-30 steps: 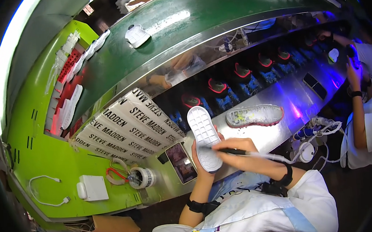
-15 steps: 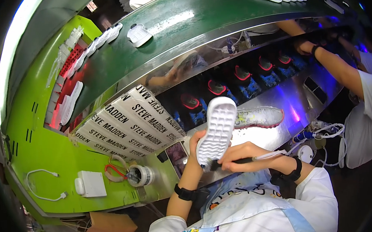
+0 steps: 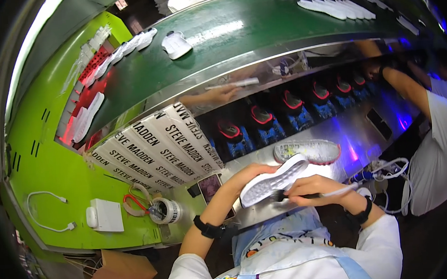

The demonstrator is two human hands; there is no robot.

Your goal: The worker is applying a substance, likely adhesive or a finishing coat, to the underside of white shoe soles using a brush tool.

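A white shoe sole [image 3: 254, 194] is gripped by my left hand [image 3: 251, 175], whose fingers close over its far edge. It slants up to the right, with its hollow, bumpy side facing my right hand. My right hand [image 3: 312, 186] is closed on a brush [image 3: 277, 195] with dark bristles and a pale tube running back from the fingers. The bristles are at the sole's near rim; whether they touch it I cannot tell. Just beyond lies a grey shoe upper [image 3: 312, 151] with red trim and yellow marks, on the metal bench [image 3: 345, 144].
Dark blue shoes with red collars [image 3: 262, 117] stand in a row behind the bench. A printed box [image 3: 154, 149], phone [image 3: 211, 189], cup [image 3: 167, 211] and white charger [image 3: 105, 216] are on the left. White soles [image 3: 177, 45] lie on the green belt [image 3: 225, 20]. A co-worker's arm [image 3: 406, 88] reaches in at right.
The sole has tipped from nearly upright to slanting and sits lower. My left hand has shifted to its far edge. My right hand and the brush have moved slightly right.
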